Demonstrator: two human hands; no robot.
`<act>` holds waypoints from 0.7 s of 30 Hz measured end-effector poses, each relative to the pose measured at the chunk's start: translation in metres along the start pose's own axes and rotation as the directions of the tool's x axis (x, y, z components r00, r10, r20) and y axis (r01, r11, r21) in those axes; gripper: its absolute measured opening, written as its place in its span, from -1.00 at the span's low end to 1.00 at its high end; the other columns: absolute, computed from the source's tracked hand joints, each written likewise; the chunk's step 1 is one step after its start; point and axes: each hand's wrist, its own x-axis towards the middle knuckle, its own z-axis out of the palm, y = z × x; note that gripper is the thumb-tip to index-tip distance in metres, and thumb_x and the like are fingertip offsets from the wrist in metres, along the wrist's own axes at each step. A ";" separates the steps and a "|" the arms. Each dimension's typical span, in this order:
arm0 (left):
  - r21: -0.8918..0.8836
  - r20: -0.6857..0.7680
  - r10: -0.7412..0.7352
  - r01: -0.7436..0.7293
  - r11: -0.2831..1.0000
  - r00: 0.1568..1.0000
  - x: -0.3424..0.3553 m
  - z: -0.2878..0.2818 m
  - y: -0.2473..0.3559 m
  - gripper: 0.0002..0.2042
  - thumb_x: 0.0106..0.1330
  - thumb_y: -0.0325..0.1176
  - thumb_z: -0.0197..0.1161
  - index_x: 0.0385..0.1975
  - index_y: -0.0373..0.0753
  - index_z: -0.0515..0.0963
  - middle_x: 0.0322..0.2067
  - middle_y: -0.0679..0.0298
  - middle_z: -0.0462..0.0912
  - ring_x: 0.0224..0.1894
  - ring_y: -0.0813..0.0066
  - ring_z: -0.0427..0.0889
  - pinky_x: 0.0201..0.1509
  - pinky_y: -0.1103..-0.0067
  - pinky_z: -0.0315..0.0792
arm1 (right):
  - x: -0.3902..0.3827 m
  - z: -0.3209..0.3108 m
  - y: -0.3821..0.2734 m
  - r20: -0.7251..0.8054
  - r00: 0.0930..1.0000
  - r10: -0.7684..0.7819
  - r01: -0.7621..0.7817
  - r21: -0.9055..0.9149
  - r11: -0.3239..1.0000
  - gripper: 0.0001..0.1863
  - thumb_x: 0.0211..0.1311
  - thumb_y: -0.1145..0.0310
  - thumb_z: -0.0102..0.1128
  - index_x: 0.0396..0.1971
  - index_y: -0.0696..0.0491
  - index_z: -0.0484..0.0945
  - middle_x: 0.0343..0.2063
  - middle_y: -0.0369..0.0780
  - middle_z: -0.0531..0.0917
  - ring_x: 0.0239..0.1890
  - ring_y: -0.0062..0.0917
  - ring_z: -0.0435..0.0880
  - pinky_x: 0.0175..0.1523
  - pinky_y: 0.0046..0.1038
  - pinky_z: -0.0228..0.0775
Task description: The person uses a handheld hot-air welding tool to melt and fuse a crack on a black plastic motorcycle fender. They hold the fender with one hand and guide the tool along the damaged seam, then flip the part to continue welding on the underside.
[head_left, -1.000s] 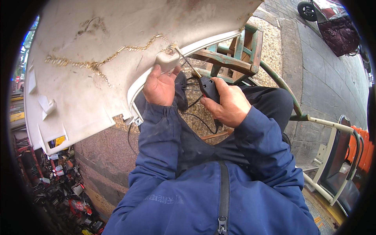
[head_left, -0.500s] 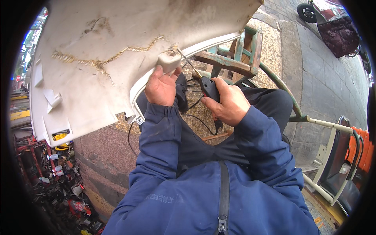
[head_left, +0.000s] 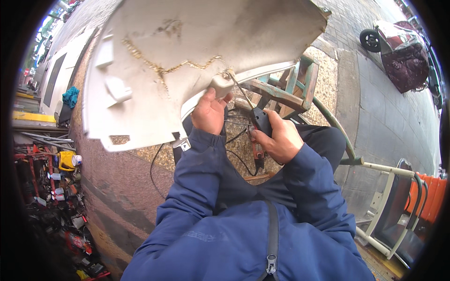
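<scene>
A large scuffed white plastic panel (head_left: 206, 42) tilts across the upper left, with a yellowish rough seam (head_left: 161, 70) running over its face. My left hand (head_left: 208, 112) grips the panel at a raised boss (head_left: 221, 86) on its lower edge, thumb on the near side and the other fingers partly hidden behind. In my right hand (head_left: 281, 138) is a hot-iron-like tool with a black handle (head_left: 261, 122) and a long thin metal shaft (head_left: 243, 96), my fingers closed round the handle. The shaft's tip reaches the top of the boss, at a browned hole.
A worn wooden stool (head_left: 281, 96) stands beyond my knees. Black cable (head_left: 241, 161) loops between my legs. Tools and parts (head_left: 56, 196) crowd the ground at left, near a yellow container (head_left: 66, 160). At right are a metal-framed chair (head_left: 389, 201) and a wheeled dark red bag (head_left: 405, 70).
The panel and both hands appear shifted right and slightly down as the view turns left. More ground shows at left. The tool's tip stays at the boss.
</scene>
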 end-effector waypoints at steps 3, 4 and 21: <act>0.004 -0.032 0.015 -0.015 1.000 0.999 0.001 0.001 -0.003 -0.56 0.36 -0.25 0.12 0.17 -0.37 0.45 0.13 0.10 0.58 0.17 0.20 0.54 0.20 0.20 0.41 | 0.001 -0.001 -0.001 -0.033 0.999 -0.005 0.004 -0.040 0.999 -0.43 0.23 0.18 0.33 0.05 0.30 0.41 -0.45 0.11 0.70 -0.30 0.02 0.72 -0.17 -0.14 0.55; 0.004 -0.035 0.014 -0.014 1.000 0.999 0.000 0.001 -0.003 -0.56 0.36 -0.25 0.12 0.17 -0.37 0.46 0.13 0.10 0.58 0.17 0.20 0.54 0.20 0.20 0.41 | 0.000 -0.002 -0.002 -0.022 1.000 0.006 -0.006 -0.029 1.000 -0.43 0.23 0.18 0.33 0.05 0.30 0.41 -0.47 0.09 0.69 -0.32 0.00 0.73 -0.18 -0.15 0.55; 0.008 -0.037 0.069 -0.068 0.998 0.997 -0.003 0.004 -0.009 -0.59 0.39 -0.28 0.15 0.21 -0.22 0.44 0.15 0.18 0.57 0.17 0.22 0.55 0.14 0.18 0.44 | -0.003 0.000 -0.006 -0.035 0.999 0.037 -0.040 -0.093 0.995 -0.39 0.20 0.18 0.35 0.10 0.30 0.42 -0.35 0.12 0.70 -0.23 0.01 0.73 -0.10 -0.17 0.55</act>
